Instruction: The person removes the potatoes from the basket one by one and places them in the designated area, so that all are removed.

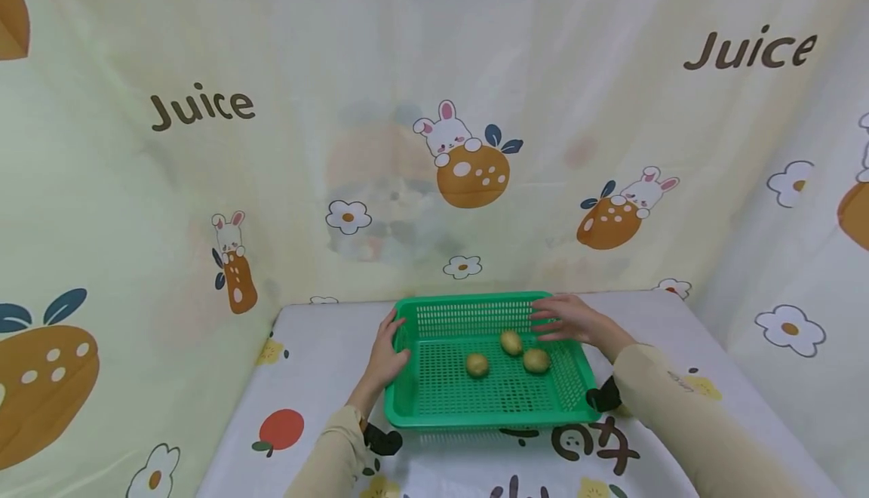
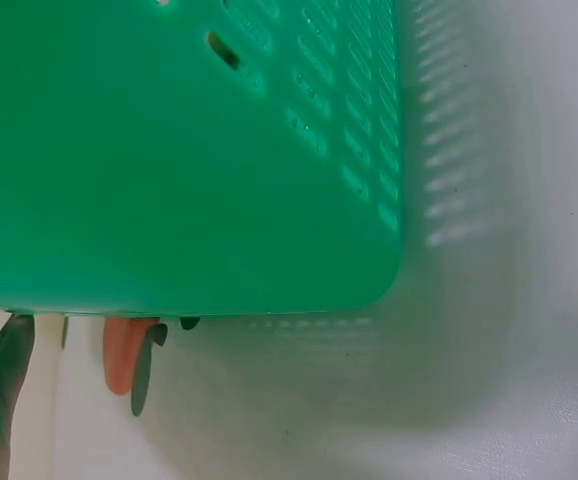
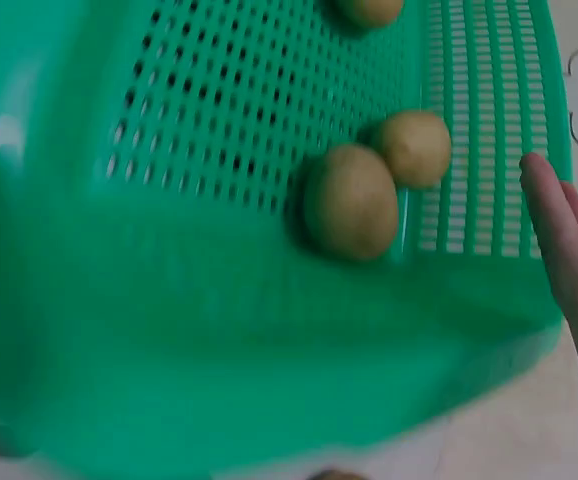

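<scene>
A green plastic basket (image 1: 475,416) with slotted walls stands on the table, three potatoes inside: one left (image 1: 477,365), one farther back (image 1: 511,342) and one right (image 1: 536,361). My left hand (image 1: 385,358) grips the basket's left rim, fingertips and thumb over its edge. The left wrist view shows the basket's green wall (image 2: 169,200) close up, with a digit touching the rim. At the back right corner, my right hand (image 1: 573,318) is held with its fingers extended over the rim. Its fingers (image 3: 559,220) appear beside the slotted wall, holding nothing.
A white printed cloth (image 1: 326,362) covers the table. Patterned curtains (image 1: 285,181) hang behind and at both sides. A small yellowish-brown thing (image 1: 621,410) lies beyond the basket's right front corner, mostly hidden by the right sleeve. Dark wrist devices (image 1: 382,440) are worn on both arms.
</scene>
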A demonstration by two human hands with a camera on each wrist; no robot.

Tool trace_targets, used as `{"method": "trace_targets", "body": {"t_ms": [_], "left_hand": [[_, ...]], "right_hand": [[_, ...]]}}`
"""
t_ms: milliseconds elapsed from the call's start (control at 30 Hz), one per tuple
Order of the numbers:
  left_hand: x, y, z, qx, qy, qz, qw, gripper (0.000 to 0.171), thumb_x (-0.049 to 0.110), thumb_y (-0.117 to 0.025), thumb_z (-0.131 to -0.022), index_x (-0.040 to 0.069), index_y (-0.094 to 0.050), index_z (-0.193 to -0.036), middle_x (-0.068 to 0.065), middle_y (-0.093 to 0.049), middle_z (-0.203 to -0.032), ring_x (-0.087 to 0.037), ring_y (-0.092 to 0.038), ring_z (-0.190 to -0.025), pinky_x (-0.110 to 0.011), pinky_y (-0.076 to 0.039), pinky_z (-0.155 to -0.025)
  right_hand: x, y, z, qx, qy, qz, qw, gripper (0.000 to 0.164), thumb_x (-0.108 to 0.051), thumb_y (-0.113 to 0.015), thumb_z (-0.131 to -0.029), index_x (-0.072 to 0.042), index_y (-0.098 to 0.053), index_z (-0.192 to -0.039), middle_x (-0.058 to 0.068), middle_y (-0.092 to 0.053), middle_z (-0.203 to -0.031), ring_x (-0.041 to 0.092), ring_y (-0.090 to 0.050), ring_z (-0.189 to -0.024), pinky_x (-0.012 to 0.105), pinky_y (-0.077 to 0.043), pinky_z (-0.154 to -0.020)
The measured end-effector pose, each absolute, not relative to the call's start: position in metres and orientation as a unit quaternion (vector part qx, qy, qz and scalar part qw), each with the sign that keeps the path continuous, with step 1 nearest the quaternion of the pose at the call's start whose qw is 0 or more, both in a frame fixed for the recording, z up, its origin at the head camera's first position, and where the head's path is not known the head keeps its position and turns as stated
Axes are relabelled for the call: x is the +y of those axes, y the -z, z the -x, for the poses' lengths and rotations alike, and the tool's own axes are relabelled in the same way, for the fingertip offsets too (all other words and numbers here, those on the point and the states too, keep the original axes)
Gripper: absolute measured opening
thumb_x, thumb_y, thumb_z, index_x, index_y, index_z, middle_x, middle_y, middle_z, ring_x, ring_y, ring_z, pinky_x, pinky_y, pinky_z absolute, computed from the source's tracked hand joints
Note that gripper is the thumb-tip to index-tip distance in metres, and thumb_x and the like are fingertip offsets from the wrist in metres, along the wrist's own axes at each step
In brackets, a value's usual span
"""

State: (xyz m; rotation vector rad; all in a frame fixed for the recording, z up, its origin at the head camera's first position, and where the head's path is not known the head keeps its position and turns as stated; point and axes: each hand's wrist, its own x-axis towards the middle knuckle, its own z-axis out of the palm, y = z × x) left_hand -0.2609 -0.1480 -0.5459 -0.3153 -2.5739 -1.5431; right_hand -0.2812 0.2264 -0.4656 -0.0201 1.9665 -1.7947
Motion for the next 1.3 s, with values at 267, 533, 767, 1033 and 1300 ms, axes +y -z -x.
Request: {"method": "trace_targets", "body": {"t_ms": [267,533,767,1033,1300], "left_hand": [[-0.152,0.549,0.263,-0.851,0.510,0.105,0.072,0.071,-0.005,-0.057,-0.071,-0.007,-0.045,-0.141,-0.019,-0.024,-0.159,-0.044,-0.022,-0.144,-0.064,-0.027,-0.108],[-0.154,0.550,0.262,-0.853,0.506,0.105,0.074,0.071,-0.005,-0.057,-0.072,-0.008,-0.044,-0.141,-0.020,-0.024,-0.159,-0.044,-0.022,-0.144,-0.064,-0.026,-0.109],[-0.152,0.552,0.263,-0.851,0.508,0.112,0.072,0.071,-0.005,-0.058,-0.072,-0.008,-0.044,-0.141,-0.020,-0.024,-0.159,-0.043,-0.022,-0.144,-0.063,-0.026,-0.109],[-0.149,0.550,0.262,-0.850,0.510,0.109,0.074,0.070,-0.005,-0.059,-0.073,-0.007,-0.045,-0.141,-0.019,-0.024,-0.159,-0.043,-0.023,-0.144,-0.063,-0.026,-0.109],[-0.146,0.550,0.262,-0.855,0.504,0.107,0.067,0.071,-0.004,-0.059,-0.072,-0.006,-0.044,-0.142,-0.018,-0.024,-0.159,-0.044,-0.022,-0.144,-0.065,-0.027,-0.108]], "right_hand": [[0.175,0.487,0.298,0.719,0.648,-0.001,0.253,0.057,-0.019,-0.045,-0.104,0.010,-0.027,-0.149,0.036,-0.036,-0.146,0.051,-0.043,-0.130,0.054,-0.045,-0.098],[0.134,0.514,0.301,0.734,0.632,-0.027,0.248,0.048,-0.014,-0.052,-0.099,0.011,-0.045,-0.139,0.035,-0.044,-0.141,0.054,-0.047,-0.125,0.056,-0.049,-0.092],[0.105,0.528,0.301,0.770,0.586,-0.035,0.248,0.040,-0.008,-0.063,-0.091,0.008,-0.059,-0.128,0.027,-0.061,-0.124,0.049,-0.054,-0.119,0.055,-0.053,-0.083],[0.101,0.533,0.303,0.818,0.507,-0.048,0.269,0.029,-0.004,-0.072,-0.081,0.000,-0.071,-0.109,0.014,-0.067,-0.106,0.035,-0.065,-0.097,0.050,-0.057,-0.069],[0.101,0.534,0.296,0.820,0.499,-0.060,0.276,0.043,-0.001,-0.070,-0.082,0.003,-0.064,-0.124,0.015,-0.063,-0.111,0.034,-0.064,-0.097,0.045,-0.058,-0.071]]}}
